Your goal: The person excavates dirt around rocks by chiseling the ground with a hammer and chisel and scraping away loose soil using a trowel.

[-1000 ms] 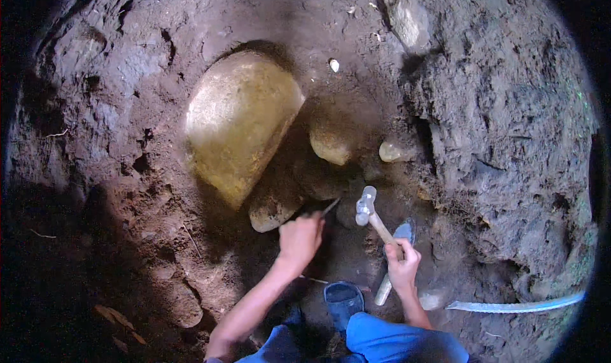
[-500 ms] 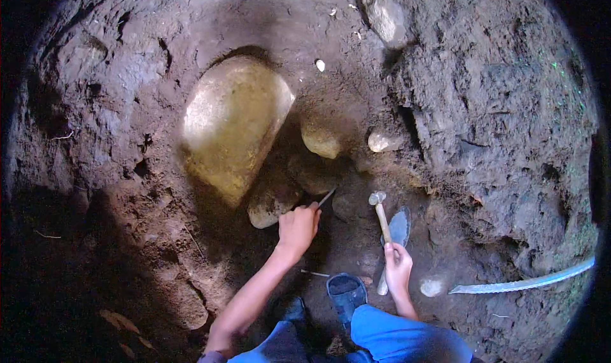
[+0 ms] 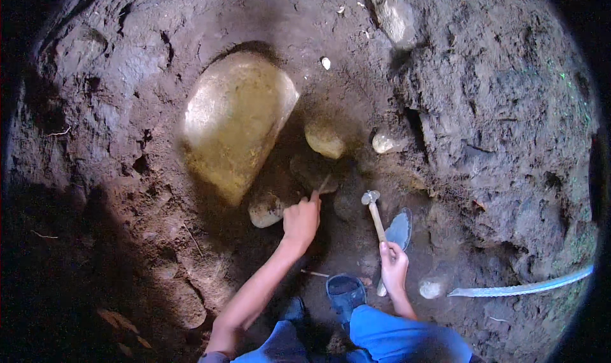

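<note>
My left hand is closed around a thin, slender tool, whose tip points up and right into the shadowed hollow. Its kind I cannot make out. Just left of that hand lies a rounded stone, and a darker stone sits beyond the fingers. My right hand grips the wooden handle of a small hammer, its metal head up and away from me. Beside and partly behind the hammer, a trowel with a leaf-shaped blade rests on the soil.
A large pale boulder is embedded at the left. Smaller stones stick out of the earth farther right. A pale curved strip lies at the right. My shoe stands between the hands; rough earth walls rise on both sides.
My left hand has turned, and the thin tool now points more steeply away from me. The hammer head has shifted slightly left. The whole view has moved a little.
</note>
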